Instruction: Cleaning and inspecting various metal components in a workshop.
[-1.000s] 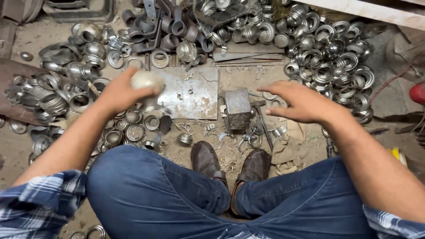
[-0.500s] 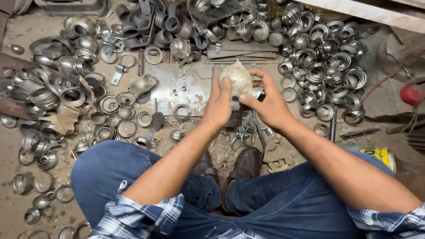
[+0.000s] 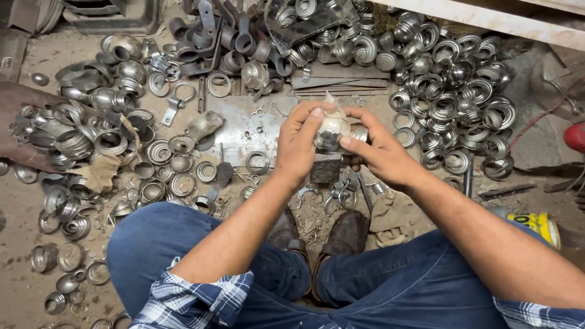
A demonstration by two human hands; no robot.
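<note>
Far left: a heap of ribbed metal rings and cups (image 3: 91, 143) lies on the dirt floor, with a crumpled tan rag (image 3: 100, 173) among them. Nearer, at the left edge, a few loose small cups (image 3: 58, 259) lie scattered by the person's left knee.

Left of centre: a flat steel plate (image 3: 241, 131) lies on the floor, with a few small rings and washers on it. A single wire ring (image 3: 258, 162) rests at its near edge. Beyond the plate, at the far side, lies a tangle of dark pipe clamps and brackets (image 3: 219, 36).

Centre: the left hand (image 3: 301, 146) and the right hand (image 3: 381, 152) meet above a square metal block (image 3: 326, 170), which stands on the floor just beyond the brown shoes (image 3: 344, 234). Both hands close on a rounded pale metal cap (image 3: 332, 129); left fingers curl over its far and left side, the right thumb and forefinger pinch its right side. The cap is held in the air just above the block; whether it touches the block cannot be told. A thin pale point sticks up from the cap on the far side.

Right: a second, larger heap of ribbed metal collars (image 3: 454, 103) spreads from the hands to the far right. A pale board edge (image 3: 487, 21) crosses the far right corner.

Near right: a yellow tin (image 3: 539, 225) lies on its side beside the right forearm. A red object (image 3: 576, 137) shows at the right edge, cut off by the frame.
</note>
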